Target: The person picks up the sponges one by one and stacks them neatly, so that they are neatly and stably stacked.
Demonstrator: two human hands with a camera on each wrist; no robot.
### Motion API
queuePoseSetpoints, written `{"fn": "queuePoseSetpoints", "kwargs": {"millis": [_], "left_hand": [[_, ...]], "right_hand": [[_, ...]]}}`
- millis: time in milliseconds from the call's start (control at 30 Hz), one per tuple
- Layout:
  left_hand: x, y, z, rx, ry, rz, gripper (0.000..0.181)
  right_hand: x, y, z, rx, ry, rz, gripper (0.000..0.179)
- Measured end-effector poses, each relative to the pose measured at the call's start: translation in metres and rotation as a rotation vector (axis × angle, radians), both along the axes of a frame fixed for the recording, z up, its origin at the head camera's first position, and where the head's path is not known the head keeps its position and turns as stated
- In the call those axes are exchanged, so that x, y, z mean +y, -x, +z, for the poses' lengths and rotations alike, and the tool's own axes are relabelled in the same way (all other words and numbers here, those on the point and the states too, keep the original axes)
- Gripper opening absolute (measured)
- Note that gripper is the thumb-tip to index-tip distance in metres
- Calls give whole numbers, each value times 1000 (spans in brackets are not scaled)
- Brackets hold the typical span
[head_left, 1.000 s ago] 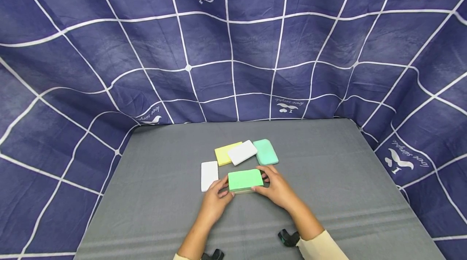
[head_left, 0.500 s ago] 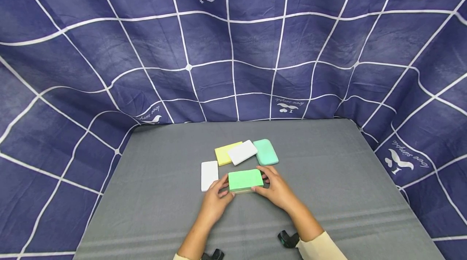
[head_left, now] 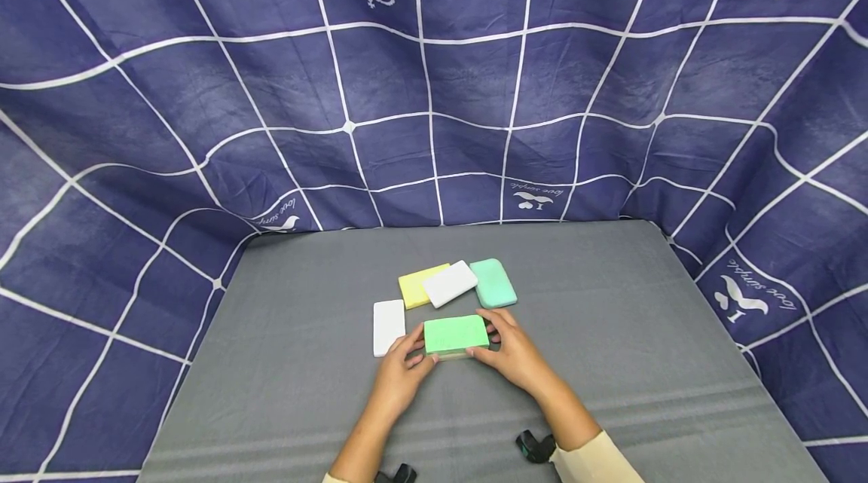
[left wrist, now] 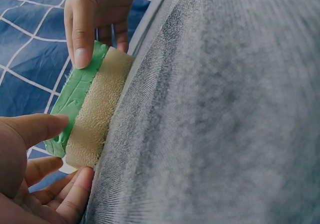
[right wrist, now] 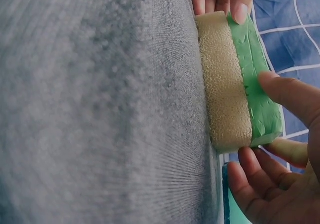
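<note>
A green sponge (head_left: 456, 333) lies squarely over a porous beige sponge layer (right wrist: 223, 78) on the grey table; whether the two are joined I cannot tell. My left hand (head_left: 400, 370) holds the left end of this block, thumb against the green front face and fingers at the end and low beside the beige layer. At the opposite end my right hand (head_left: 513, 351) holds it the same way, its thumb (right wrist: 287, 91) on the green side. The beige layer sits on the cloth. Next to my left fingers lies a white sponge (head_left: 389, 327).
Behind the block, a second white sponge (head_left: 450, 284) overlaps a yellow sponge (head_left: 417, 288), and a mint-green sponge (head_left: 494, 283) with rounded corners lies at their right. Grey cloth (head_left: 597, 302) covers the table. A blue gridded curtain (head_left: 468, 84) encloses the back and sides.
</note>
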State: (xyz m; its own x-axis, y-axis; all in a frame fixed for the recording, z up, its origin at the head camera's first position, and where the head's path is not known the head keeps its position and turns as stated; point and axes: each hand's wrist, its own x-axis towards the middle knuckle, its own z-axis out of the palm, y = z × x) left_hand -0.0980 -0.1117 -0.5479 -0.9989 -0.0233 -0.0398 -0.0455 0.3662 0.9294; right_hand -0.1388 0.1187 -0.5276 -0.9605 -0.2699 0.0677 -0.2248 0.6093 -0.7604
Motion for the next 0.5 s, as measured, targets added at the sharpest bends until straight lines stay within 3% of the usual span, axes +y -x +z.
{"fn": "queuePoseSetpoints", "kwargs": {"millis": [233, 500], "left_hand": [[0, 0, -1, 14, -6, -7, 70], [0, 0, -1, 22, 11, 6, 64]], "right_hand": [[3, -1, -2, -4, 13, 26, 71], [4, -2, -3, 1, 49, 25, 60]]}}
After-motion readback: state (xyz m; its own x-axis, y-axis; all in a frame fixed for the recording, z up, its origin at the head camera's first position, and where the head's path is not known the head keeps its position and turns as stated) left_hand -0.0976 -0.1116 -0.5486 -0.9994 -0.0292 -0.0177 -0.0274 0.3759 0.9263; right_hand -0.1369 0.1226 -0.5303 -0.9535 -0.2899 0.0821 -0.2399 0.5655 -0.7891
